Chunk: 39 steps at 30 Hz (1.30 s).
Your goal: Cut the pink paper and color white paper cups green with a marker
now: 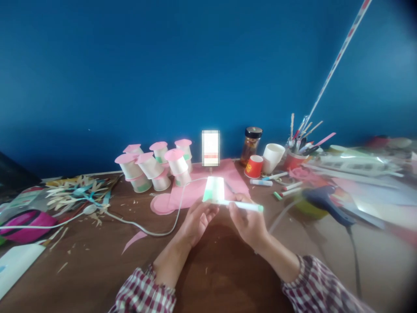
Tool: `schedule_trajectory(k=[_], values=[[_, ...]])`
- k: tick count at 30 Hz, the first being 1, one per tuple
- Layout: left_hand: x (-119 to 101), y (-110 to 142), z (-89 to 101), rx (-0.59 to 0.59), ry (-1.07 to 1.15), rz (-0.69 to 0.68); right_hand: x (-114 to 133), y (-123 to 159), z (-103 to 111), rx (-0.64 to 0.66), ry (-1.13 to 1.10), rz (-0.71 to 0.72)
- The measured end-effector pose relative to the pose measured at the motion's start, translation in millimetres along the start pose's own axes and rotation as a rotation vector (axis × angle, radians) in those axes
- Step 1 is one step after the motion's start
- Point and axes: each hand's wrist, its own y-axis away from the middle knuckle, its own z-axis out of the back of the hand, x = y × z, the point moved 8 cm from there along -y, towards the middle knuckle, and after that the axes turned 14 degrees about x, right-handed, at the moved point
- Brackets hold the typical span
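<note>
My left hand holds a small white paper cup upside down above the brown table, fingers closed on its lower edge. A green band shows on the cup's left side. My right hand grips a white marker with a green end, its tip against the cup's lower edge. Both hands hover over the table near the pink paper sheet.
Several pink-topped white cups stand at the back left. A white cable crosses the table. A glass jar, a red cup, a white cup, a brush holder, loose markers and a blue glue gun lie right.
</note>
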Motion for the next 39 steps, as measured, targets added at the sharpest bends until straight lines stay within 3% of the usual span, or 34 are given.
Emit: schedule_trajectory(k=[25, 32, 39], values=[[1.6, -0.1, 1.8, -0.008, 0.011, -0.003, -0.7, -0.7, 1.2, -0.016, 0.02, 0.018], [3.2, -0.8, 1.6, 0.01, 0.025, 0.01, -1.2, -1.4, 5.3, -0.076, 0.036, 0.007], [2.8, 0.1, 4.6, -0.024, 0.03, 0.002, 1.4, -1.4, 4.6, -0.04, 0.043, 0.002]])
